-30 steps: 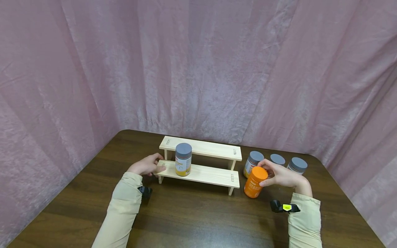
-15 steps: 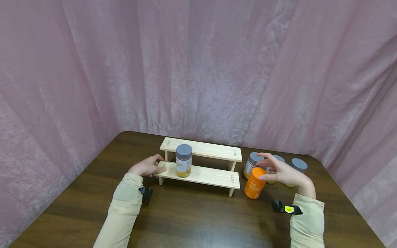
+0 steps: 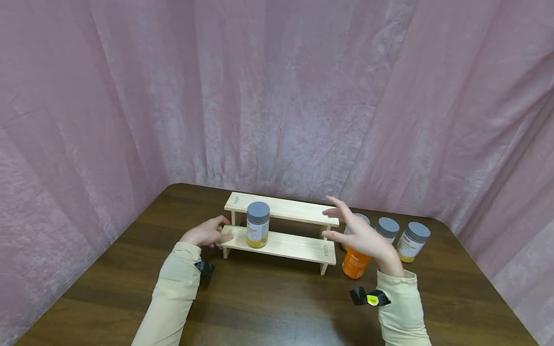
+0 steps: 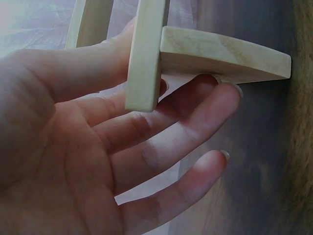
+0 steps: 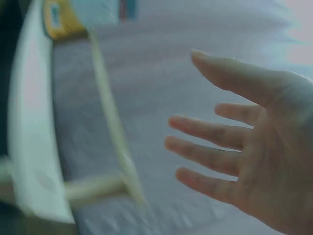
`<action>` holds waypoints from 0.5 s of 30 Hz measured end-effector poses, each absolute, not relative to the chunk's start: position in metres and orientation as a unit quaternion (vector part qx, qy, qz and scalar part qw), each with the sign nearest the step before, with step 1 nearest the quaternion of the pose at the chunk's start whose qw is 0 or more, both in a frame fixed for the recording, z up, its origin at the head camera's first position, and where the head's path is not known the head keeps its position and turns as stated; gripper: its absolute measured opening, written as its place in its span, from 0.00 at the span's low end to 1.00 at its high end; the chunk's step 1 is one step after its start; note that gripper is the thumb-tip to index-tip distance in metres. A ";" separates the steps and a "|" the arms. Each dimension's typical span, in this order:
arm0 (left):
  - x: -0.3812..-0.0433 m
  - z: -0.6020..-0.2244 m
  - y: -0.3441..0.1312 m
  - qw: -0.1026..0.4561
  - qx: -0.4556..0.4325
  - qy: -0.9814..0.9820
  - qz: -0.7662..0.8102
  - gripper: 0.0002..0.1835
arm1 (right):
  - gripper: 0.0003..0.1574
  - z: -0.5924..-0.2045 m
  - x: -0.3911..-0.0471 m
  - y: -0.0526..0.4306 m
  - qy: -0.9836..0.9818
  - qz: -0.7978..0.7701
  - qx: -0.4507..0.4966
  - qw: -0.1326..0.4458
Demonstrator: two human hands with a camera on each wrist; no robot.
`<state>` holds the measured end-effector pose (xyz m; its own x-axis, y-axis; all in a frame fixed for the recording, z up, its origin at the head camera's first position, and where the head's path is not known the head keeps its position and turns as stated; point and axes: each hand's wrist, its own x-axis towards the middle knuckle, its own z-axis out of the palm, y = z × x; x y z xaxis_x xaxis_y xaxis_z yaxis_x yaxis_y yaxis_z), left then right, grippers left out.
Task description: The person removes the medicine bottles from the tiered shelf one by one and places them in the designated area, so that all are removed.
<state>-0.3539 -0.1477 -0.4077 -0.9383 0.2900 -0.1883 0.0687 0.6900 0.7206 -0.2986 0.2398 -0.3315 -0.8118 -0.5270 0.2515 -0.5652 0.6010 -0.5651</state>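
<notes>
My left hand (image 3: 204, 234) grips the left end of a two-step wooden shelf (image 3: 294, 245), at its lower board. In the left wrist view the thumb lies over the board (image 4: 144, 58), with the fingers on the other side near its leg. On the lower step stands a grey-lidded supplement jar (image 3: 258, 226), upright. My right hand (image 3: 362, 234) is in the air with fingers spread and holds nothing. It overlaps the shelf's right end and partly hides an orange jar (image 3: 356, 265) that stands on the table. The right wrist view shows the bare palm (image 5: 264, 152) beside the blurred shelf.
Several more grey-lidded jars stand to the right of the shelf, the outermost jar (image 3: 411, 244) fully visible, others partly behind my right hand. A brown wooden table (image 3: 277, 307) carries everything. A pink curtain (image 3: 277, 96) hangs behind it.
My right hand has let go of the orange jar's lid, lifted and moved left toward the shelf, its fingers spreading. The orange jar stays put. The left hand keeps its grip.
</notes>
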 end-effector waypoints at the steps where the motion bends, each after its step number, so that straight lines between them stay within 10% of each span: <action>1: -0.354 -0.408 -0.147 0.145 0.098 0.908 0.381 0.23 | 0.49 -0.334 -0.300 0.232 -0.892 0.328 0.311 0.027; 15: -0.347 -0.408 -0.149 0.142 0.095 0.906 0.387 0.22 | 0.41 -0.365 -0.312 0.165 -0.849 0.440 0.291 0.030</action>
